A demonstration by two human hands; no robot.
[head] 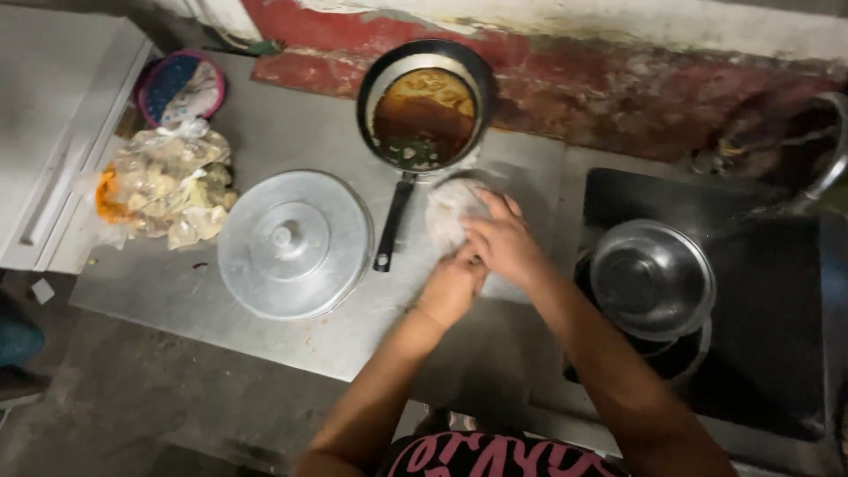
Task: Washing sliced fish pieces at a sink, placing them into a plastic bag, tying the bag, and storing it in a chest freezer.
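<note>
Grey metal worktop (291, 353) against the wall. On it: round metal lid (294, 244), black frying pan (426, 110), plastic bag of food (168, 185), black stove (760, 265).

white bundle (449, 212) half hidden (by hands), basin (817, 146) edge-cut

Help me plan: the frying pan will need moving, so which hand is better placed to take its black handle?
Left, probably. The left hand lies close beside the black handle; the right hand rests over the pale bundle, farther from it.
</note>
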